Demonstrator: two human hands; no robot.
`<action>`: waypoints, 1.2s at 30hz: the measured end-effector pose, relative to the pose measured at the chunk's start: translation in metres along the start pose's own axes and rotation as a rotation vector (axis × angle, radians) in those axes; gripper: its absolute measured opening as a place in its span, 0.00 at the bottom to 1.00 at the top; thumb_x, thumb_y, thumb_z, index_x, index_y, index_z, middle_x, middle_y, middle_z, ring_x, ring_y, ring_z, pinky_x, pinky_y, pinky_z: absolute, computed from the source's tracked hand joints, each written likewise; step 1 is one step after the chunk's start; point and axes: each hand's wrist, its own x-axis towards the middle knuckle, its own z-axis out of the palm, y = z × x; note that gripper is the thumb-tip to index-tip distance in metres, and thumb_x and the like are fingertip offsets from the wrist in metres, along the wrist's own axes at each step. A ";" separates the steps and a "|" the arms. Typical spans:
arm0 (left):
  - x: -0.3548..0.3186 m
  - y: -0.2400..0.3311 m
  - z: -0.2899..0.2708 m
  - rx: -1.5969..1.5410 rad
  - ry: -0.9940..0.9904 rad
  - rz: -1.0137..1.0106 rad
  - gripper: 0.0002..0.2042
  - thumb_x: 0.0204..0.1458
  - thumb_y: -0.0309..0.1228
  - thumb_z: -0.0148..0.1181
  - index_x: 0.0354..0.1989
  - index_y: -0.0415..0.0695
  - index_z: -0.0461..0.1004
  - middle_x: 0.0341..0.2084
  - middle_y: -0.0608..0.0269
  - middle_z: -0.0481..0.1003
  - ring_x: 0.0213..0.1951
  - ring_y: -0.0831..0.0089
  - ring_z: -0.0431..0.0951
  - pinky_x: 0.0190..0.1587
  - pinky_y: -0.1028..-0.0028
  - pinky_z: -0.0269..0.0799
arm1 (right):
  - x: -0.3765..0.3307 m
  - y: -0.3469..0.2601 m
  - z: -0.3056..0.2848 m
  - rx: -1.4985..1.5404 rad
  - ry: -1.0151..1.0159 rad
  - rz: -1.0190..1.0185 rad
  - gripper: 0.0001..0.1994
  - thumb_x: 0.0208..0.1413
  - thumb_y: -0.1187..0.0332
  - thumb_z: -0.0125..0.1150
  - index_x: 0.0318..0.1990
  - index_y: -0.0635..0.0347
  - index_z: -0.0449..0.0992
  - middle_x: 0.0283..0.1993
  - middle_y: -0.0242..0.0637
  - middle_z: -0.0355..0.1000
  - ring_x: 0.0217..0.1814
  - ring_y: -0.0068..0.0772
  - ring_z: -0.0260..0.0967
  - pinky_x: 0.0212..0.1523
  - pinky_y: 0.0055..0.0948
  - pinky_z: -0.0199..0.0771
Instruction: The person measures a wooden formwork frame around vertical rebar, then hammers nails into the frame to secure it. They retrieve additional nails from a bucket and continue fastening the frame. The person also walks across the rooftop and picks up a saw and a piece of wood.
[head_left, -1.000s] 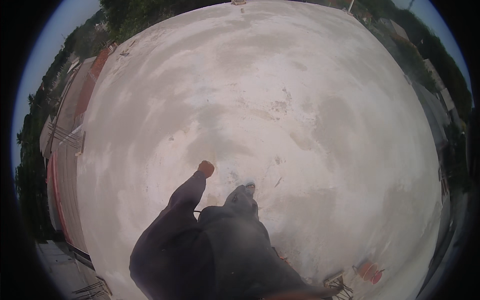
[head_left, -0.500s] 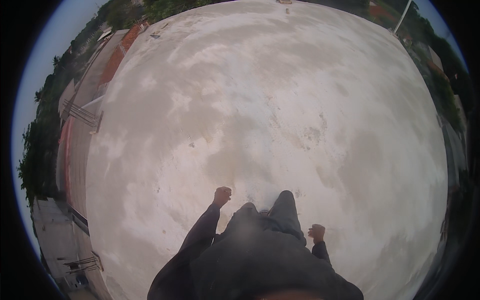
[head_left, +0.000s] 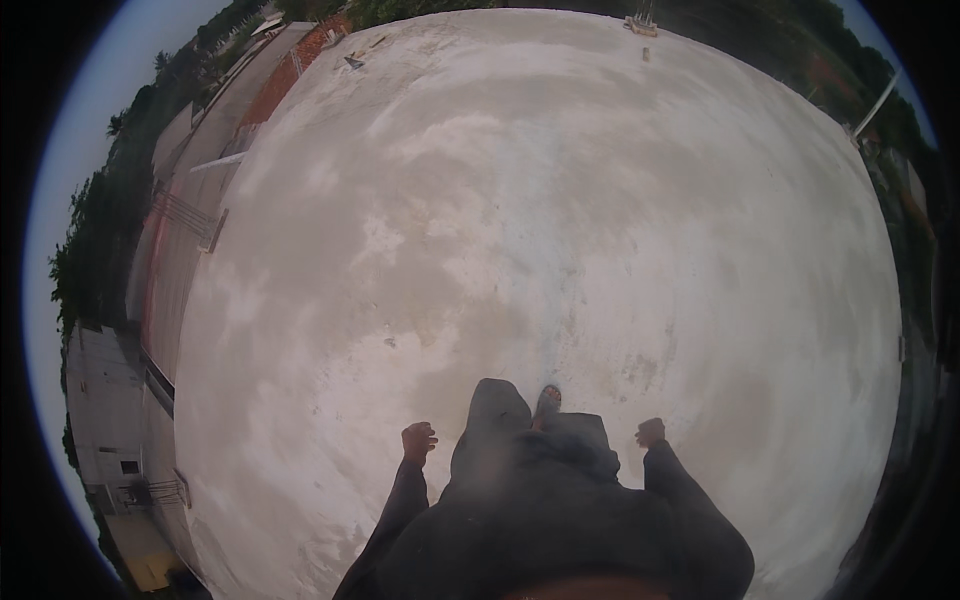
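Note:
My left hand (head_left: 418, 441) hangs beside my left thigh, its fingers curled in with nothing visible in them. On the other side, my right hand (head_left: 650, 432) is held out past my right thigh, also loosely closed, and no object shows in it. Both forearms are in dark sleeves. Below them, one foot (head_left: 548, 399) in a sandal shows on the pale concrete surface (head_left: 560, 250), between my dark-clothed legs. My other foot is hidden. Neither hand touches anything.
The patchy concrete looks like a flat roof; its left edge has bundles of bare metal rods (head_left: 205, 228) sticking out. A small block (head_left: 641, 27) with rods stands at the far edge. Lower roofs (head_left: 195, 185) lie to the left. A pale pole (head_left: 877, 105) rises at far right.
My left hand has swung back toward me and my right hand forward. The left knee is now ahead of the right, and a sandalled foot shows. The view has turned slightly left.

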 end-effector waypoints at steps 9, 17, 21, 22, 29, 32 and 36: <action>0.160 0.134 0.128 0.110 -0.083 -0.249 0.13 0.59 0.34 0.51 0.46 0.41 0.77 0.32 0.57 0.78 0.26 0.63 0.81 0.24 0.68 0.71 | 0.238 -0.319 -0.421 0.967 0.539 -0.259 0.10 0.58 0.66 0.62 0.41 0.64 0.79 0.26 0.39 0.77 0.27 0.29 0.79 0.24 0.28 0.75; 0.365 0.439 0.174 0.146 -0.026 -0.046 0.12 0.58 0.28 0.54 0.45 0.36 0.78 0.29 0.58 0.78 0.23 0.68 0.80 0.21 0.72 0.71 | 0.358 -0.382 -0.461 -0.018 0.130 -0.185 0.08 0.52 0.64 0.64 0.35 0.57 0.83 0.33 0.44 0.80 0.41 0.40 0.81 0.43 0.38 0.82; 0.452 0.630 0.198 0.054 0.079 0.253 0.14 0.57 0.30 0.57 0.48 0.37 0.77 0.33 0.57 0.80 0.27 0.69 0.81 0.26 0.73 0.74 | 0.408 -0.381 -0.486 -0.237 0.133 0.211 0.09 0.50 0.61 0.68 0.28 0.57 0.84 0.38 0.46 0.81 0.45 0.48 0.80 0.45 0.42 0.81; 0.476 0.668 0.207 0.064 0.108 0.291 0.14 0.56 0.30 0.57 0.49 0.37 0.76 0.32 0.57 0.80 0.26 0.69 0.81 0.26 0.73 0.74 | 0.432 -0.393 -0.506 -0.295 0.144 0.076 0.10 0.49 0.60 0.69 0.29 0.57 0.85 0.37 0.45 0.81 0.45 0.48 0.80 0.45 0.42 0.81; 0.667 0.782 0.218 0.134 0.112 0.128 0.15 0.57 0.30 0.57 0.49 0.36 0.76 0.30 0.57 0.79 0.25 0.68 0.80 0.27 0.74 0.74 | 0.658 -0.551 -0.727 -0.705 0.214 -0.276 0.18 0.44 0.50 0.73 0.32 0.57 0.86 0.33 0.41 0.80 0.41 0.45 0.79 0.42 0.42 0.79; 0.704 0.812 0.200 -0.049 -0.010 -0.098 0.13 0.56 0.29 0.56 0.47 0.37 0.77 0.30 0.58 0.78 0.25 0.66 0.80 0.26 0.70 0.74 | 0.766 -0.659 -0.837 -0.675 0.398 -0.345 0.12 0.51 0.57 0.66 0.29 0.57 0.84 0.33 0.41 0.79 0.41 0.46 0.78 0.39 0.44 0.79; 0.726 0.893 0.201 -0.109 0.267 -0.299 0.13 0.56 0.27 0.54 0.49 0.39 0.76 0.30 0.58 0.78 0.25 0.64 0.80 0.26 0.67 0.73 | 0.906 -0.835 -0.989 -0.845 0.441 -0.337 0.08 0.50 0.64 0.61 0.27 0.56 0.83 0.33 0.41 0.79 0.39 0.44 0.78 0.35 0.43 0.80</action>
